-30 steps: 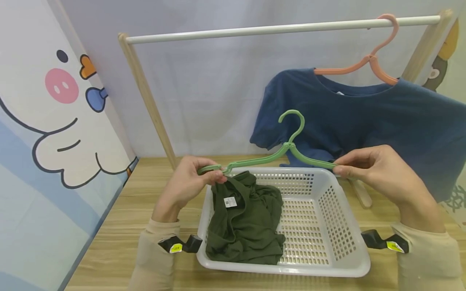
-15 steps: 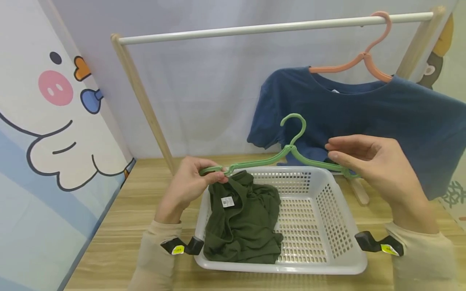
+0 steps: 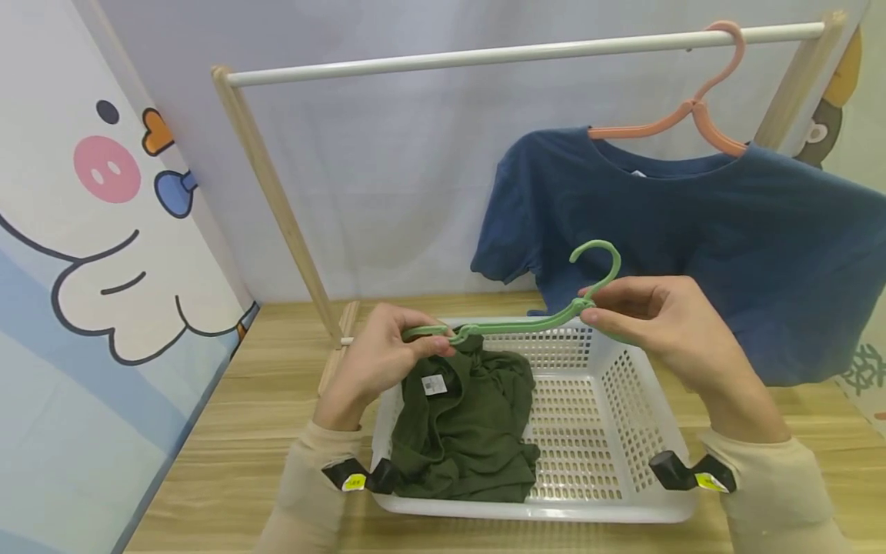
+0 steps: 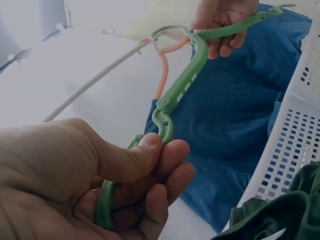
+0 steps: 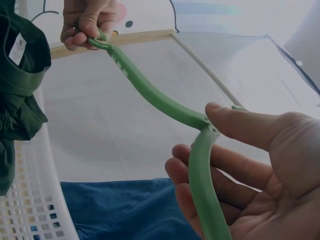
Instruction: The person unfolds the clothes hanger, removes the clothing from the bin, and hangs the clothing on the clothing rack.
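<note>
A green folding clothes hanger (image 3: 519,326) is held over the back of a white basket, its hook pointing up. Thumb and fingers of my left hand (image 3: 384,360) pinch its left end, as the left wrist view also shows. At the middle joint, just under the hook, my right hand (image 3: 681,350) grips the hanger; in the right wrist view the thumb presses the joint and the fingers (image 5: 227,167) lie behind it. Below, a dark green shirt (image 3: 484,431) lies crumpled in the basket's left half, its collar and white label (image 3: 434,384) facing up.
The white perforated basket (image 3: 540,510) stands on a wooden table (image 3: 228,462). Behind it rises a rack with a white rail (image 3: 429,60) and wooden legs. A blue T-shirt (image 3: 623,215) hangs at the right on an orange hanger (image 3: 640,132).
My right hand has let go of the hanger's right end, moved left and taken hold at the middle joint. The hanger has shifted slightly right and down; my left hand keeps its pinch.
</note>
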`<control>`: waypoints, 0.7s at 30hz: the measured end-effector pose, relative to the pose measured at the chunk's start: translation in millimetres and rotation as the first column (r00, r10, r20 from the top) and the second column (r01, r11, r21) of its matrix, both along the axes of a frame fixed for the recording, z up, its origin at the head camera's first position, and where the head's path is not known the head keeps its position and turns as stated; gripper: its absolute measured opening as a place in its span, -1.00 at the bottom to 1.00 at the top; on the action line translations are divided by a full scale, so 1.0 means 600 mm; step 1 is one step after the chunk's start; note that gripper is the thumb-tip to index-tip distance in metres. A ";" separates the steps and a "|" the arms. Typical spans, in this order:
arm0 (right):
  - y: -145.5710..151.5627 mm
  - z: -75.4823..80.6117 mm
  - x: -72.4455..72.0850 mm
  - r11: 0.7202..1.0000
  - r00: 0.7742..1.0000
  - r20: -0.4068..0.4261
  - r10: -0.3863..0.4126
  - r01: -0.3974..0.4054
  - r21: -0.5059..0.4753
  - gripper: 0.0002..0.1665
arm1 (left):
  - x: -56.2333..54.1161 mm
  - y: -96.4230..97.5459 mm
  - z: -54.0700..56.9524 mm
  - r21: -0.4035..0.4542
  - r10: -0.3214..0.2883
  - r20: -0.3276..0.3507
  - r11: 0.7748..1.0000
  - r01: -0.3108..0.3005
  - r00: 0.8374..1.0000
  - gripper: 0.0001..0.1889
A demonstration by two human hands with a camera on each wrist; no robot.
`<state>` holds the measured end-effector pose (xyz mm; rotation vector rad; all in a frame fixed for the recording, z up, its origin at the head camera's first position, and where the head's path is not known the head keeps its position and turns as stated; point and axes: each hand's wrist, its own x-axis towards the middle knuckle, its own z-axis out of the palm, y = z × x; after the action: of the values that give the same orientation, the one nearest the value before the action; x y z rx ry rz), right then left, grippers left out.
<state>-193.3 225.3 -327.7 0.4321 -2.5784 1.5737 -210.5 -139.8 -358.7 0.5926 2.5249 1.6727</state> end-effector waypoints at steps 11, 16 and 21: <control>0.000 0.005 0.009 0.999 0.999 -0.009 0.032 -0.032 0.022 -0.73 | 0.000 0.003 -0.002 -0.039 -0.010 -0.016 0.999 0.010 1.000 -0.88; 0.012 0.015 0.014 1.000 1.000 0.009 -0.009 0.009 0.003 -0.69 | -0.006 -0.012 -0.005 -0.032 0.038 -0.053 0.999 -0.040 0.998 -0.84; 0.030 0.021 0.018 0.994 0.994 -0.002 -0.108 0.108 -0.008 -0.68 | -0.009 -0.033 0.000 0.015 0.093 -0.046 0.996 -0.093 0.995 -0.77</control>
<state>-182.7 243.4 -315.3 0.2888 -2.5461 1.5462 -215.7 -159.4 -358.8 0.5293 2.6147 1.7267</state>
